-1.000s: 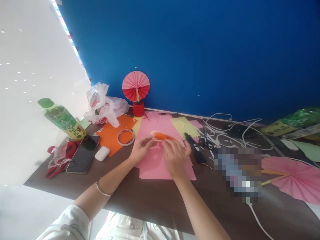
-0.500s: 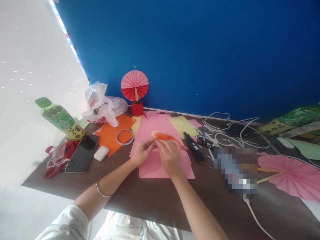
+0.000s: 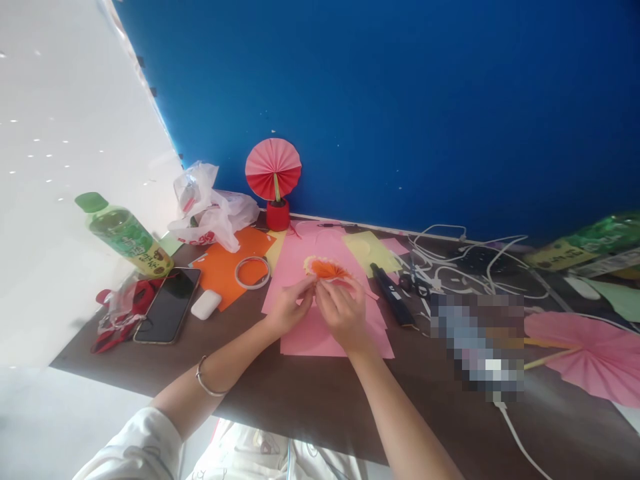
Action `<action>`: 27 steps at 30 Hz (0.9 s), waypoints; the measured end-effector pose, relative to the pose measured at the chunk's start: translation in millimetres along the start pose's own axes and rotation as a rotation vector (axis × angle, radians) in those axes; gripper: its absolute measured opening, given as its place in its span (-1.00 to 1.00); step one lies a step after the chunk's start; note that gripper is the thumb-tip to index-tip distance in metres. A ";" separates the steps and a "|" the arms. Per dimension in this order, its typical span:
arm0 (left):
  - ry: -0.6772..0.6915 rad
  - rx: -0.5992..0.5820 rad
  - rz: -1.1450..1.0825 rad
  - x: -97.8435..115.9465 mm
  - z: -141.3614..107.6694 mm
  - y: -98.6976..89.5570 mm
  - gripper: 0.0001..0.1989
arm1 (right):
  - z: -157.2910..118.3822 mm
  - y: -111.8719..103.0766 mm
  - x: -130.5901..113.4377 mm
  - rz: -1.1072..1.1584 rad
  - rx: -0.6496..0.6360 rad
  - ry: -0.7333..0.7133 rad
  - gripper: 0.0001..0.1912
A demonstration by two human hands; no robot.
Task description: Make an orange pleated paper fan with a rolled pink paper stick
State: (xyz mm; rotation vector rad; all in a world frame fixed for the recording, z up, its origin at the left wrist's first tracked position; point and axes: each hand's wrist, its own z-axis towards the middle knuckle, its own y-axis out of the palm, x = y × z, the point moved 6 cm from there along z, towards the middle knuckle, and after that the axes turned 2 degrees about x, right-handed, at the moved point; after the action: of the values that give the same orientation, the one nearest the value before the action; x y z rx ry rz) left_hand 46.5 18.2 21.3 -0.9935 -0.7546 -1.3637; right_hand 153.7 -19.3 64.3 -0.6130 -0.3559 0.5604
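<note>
Between my hands is a small pleated paper fan [image 3: 330, 269], orange with a pale yellow scalloped edge. My left hand [image 3: 293, 305] pinches its near left end with thumb and forefinger. My right hand [image 3: 343, 310] is closed on its near side, fingertips meeting those of the left. The fingers hide the fan's lower part. Beneath them lie pink paper sheets [image 3: 333, 341] on the dark tabletop [image 3: 245, 380]. A black pen-like tool [image 3: 393, 297] rests just right of my right hand.
Left: tape ring [image 3: 253, 273], orange paper [image 3: 223, 257], white case [image 3: 206, 305], phone [image 3: 169, 307], tilted green bottle [image 3: 125, 233], plastic bag [image 3: 215, 210]. A finished pink-and-red fan [image 3: 273, 167] stands in a red pot [image 3: 278, 215]. Right: white cables [image 3: 480, 277], scissors [image 3: 415, 285], large pink fan [image 3: 590, 353].
The view has shifted slightly, so everything sits a little further right. Both hands keep their pinch on the orange fan, which shows a bit more openly above the fingers.
</note>
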 end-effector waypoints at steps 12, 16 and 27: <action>0.006 0.019 0.040 1.9 -0.4 0.6 -0.69 | -0.2 3.8 3.8 0.028 0.076 0.116 -0.90; -0.060 0.019 -0.041 0.3 -0.3 0.4 -0.69 | 0.5 2.1 3.6 0.032 0.097 0.114 -0.91; -0.133 0.052 -0.116 -5.3 -0.3 0.6 -0.73 | -1.7 4.0 10.0 0.144 0.204 0.326 -0.91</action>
State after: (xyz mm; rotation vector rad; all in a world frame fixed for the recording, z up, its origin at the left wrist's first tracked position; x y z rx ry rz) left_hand 46.6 20.1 16.4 -1.0197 -0.9561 -1.3799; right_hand 160.9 -11.4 61.9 -0.5237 0.0534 0.6147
